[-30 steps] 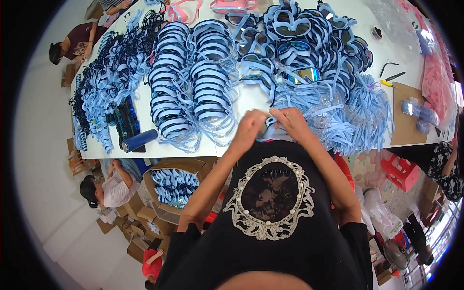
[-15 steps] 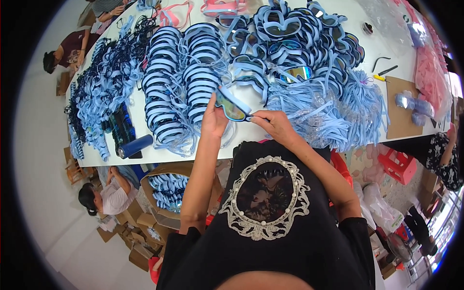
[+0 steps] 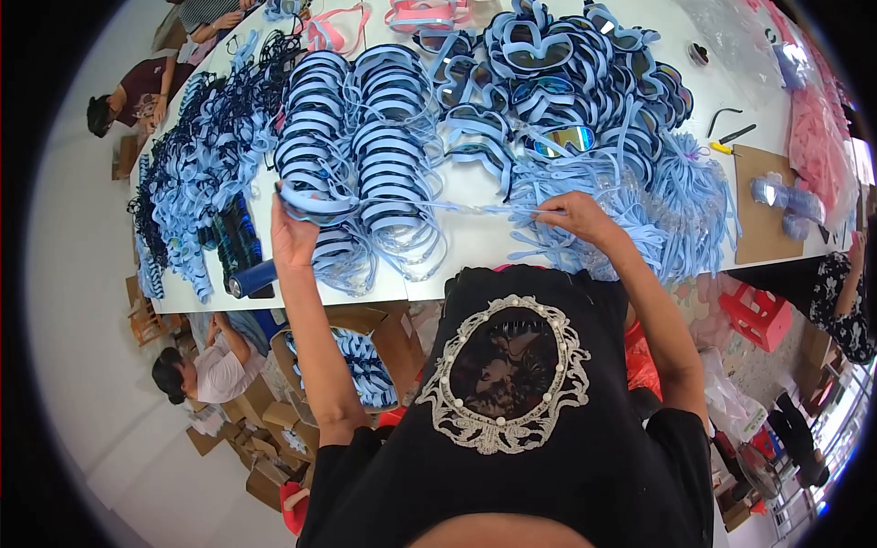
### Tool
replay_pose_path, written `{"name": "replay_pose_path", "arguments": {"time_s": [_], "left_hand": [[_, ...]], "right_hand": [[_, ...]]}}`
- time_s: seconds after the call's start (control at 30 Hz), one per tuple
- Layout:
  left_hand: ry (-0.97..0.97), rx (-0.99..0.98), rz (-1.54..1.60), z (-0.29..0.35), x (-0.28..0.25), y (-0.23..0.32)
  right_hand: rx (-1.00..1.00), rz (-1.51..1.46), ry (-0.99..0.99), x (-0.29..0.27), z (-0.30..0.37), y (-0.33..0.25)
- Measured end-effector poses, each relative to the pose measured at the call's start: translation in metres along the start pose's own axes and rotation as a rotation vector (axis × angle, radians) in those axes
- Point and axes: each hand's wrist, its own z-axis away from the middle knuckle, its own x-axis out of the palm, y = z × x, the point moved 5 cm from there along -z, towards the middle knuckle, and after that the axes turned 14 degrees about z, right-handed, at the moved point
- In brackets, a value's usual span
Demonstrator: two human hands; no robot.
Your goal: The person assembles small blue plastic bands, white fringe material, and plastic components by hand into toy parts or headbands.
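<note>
Goggles [image 3: 320, 208] above the tabletop's [image 3: 475, 245] near side, left of centre | on my feed the left hand [image 3: 295, 239] has fingers gripping them | right hand [image 3: 580, 217], fingers pinching the pale strap [image 3: 475, 209], straight between both hands | blue cylinder [image 3: 251, 279] by near edge, toward left corner | two goggle rows [image 3: 393, 137] farther in | pink goggles [image 3: 425, 14] toward far edge

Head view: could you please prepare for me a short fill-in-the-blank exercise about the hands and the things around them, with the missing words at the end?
1. The left hand holds goggles, while the right hand grips a strap coloured ____.
2. On the table, the neatly stacked goggles form ____ side-by-side columns.
3. The plastic stool on the floor at the right is ____ in colour.

Missing words: light blue; two; red.
</note>
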Motion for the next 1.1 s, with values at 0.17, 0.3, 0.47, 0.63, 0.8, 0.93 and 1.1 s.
{"name": "replay_pose_path", "arguments": {"time_s": [0.17,0.3,0.47,0.63,0.8,0.93,1.1], "left_hand": [[0.029,-0.007,-0.038,0.014,-0.028,0.026],[-0.175,-0.066,-0.407,0.03,-0.017,-0.013],[-0.392,-0.147,-1.097,0.062,0.063,-0.14],[-0.522,-0.147,-1.083,0.065,0.101,-0.21],[-0.584,-0.307,-1.032,0.062,0.106,-0.22],[-0.552,-0.516,-0.94,0.067,0.11,-0.219],[-0.519,-0.511,-1.043,0.058,0.087,-0.224]], "right_hand": [[-0.004,0.04,0.272,-0.023,0.004,0.023],[0.195,-0.557,0.612,-0.037,0.001,0.044],[-0.06,-1.064,0.533,-0.025,-0.02,-0.023],[-0.206,-0.126,0.28,-0.017,-0.024,-0.125],[-0.321,0.188,0.404,-0.02,-0.025,-0.129],[-0.346,0.27,0.418,-0.014,-0.028,-0.123],[-0.346,0.31,0.366,-0.003,-0.029,-0.126]]}}
